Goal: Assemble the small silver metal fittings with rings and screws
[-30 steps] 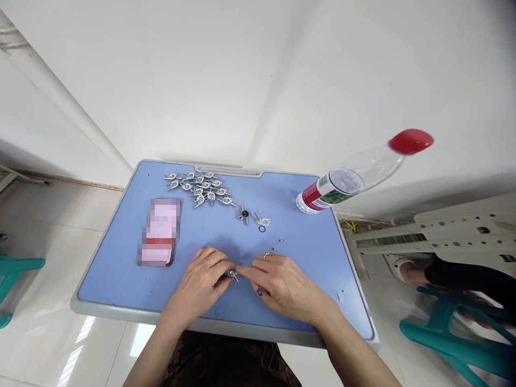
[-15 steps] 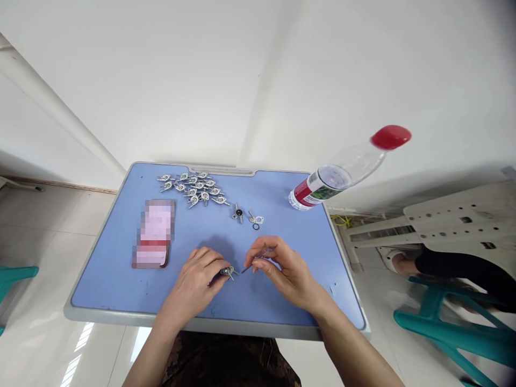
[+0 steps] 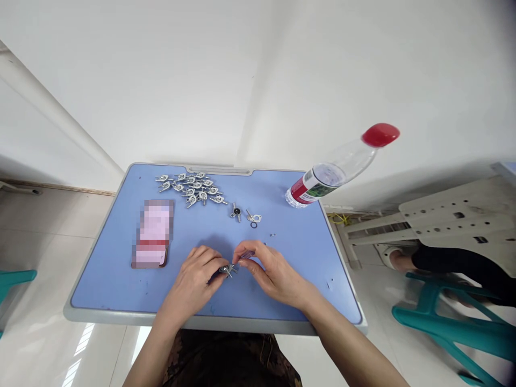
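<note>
Metal part [image 3: 227, 269] sits low on the blue desk [image 3: 306, 258], pinched in the left hand [image 3: 197, 279] — right hand [image 3: 270, 271] grips a thin tool [image 3: 245, 255] against it. Behind: a bottle [image 3: 322, 183], capped; a heap of parts [image 3: 189, 188]; a phone [image 3: 153, 234].

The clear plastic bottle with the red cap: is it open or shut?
Shut. The clear plastic bottle with the red cap stands on the blue table's far right corner, and the cap sits on its neck.
</note>
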### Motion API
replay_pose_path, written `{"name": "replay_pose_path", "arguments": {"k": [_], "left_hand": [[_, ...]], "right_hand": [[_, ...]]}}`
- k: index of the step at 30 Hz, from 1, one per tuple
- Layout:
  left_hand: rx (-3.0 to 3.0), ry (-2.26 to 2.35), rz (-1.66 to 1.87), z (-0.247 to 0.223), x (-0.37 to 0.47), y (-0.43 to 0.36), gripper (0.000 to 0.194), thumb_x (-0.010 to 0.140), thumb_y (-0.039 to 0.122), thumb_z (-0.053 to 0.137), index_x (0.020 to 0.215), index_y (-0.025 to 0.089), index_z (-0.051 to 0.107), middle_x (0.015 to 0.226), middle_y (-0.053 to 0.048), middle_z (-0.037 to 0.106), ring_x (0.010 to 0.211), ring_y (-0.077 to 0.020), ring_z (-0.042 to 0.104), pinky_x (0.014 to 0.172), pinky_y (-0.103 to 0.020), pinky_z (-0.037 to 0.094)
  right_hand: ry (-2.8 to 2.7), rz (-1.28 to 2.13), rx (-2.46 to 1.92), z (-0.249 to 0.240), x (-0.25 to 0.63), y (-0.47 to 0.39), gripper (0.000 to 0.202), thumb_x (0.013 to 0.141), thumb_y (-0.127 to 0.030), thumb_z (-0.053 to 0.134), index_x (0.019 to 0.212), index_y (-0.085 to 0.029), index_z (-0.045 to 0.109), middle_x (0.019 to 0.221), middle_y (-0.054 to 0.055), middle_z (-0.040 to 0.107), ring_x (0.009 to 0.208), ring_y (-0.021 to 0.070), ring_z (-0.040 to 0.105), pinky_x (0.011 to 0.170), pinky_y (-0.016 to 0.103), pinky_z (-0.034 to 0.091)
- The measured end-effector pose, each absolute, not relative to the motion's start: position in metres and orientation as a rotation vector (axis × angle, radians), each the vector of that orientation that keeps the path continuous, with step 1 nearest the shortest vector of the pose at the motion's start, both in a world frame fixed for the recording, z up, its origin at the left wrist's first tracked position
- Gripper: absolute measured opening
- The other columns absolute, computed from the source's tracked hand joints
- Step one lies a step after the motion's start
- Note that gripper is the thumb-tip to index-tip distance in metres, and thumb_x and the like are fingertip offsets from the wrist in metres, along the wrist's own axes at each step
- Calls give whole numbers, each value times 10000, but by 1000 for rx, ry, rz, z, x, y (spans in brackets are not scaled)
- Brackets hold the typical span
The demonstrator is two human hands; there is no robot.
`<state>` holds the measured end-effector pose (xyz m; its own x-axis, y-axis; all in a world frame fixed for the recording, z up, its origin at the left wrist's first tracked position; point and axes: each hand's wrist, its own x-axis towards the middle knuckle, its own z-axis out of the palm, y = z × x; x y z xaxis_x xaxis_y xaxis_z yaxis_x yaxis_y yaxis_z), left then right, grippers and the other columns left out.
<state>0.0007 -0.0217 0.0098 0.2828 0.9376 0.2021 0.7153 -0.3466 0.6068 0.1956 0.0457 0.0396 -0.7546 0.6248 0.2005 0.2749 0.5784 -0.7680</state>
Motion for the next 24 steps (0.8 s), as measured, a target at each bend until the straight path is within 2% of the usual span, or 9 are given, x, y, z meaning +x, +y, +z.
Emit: {"name": "replay_pose_path", "arguments": {"k": [16, 24], "left_hand": [[2141, 1484, 741, 10, 0, -22, 174, 893, 189, 537, 1038, 225, 626, 943, -30, 626, 875, -174, 545, 781, -359, 454], [2136, 1497, 724, 9, 0, -23, 138, 884, 188, 551, 1000, 218, 618, 956, -20, 625, 889, -174, 542, 785, -355, 444]], "right_hand": [[-2423, 918, -737, 41, 194, 43, 151, 932, -112, 373, 1026, -191, 461, 930, 57, 619, 800, 149, 586, 708, 287, 486], [-2434, 675, -667, 35, 190, 43, 87, 954, -169, 419, 1018, -191, 473, 804, 20, 636, 700, 135, 572, 643, 255, 446]]}}
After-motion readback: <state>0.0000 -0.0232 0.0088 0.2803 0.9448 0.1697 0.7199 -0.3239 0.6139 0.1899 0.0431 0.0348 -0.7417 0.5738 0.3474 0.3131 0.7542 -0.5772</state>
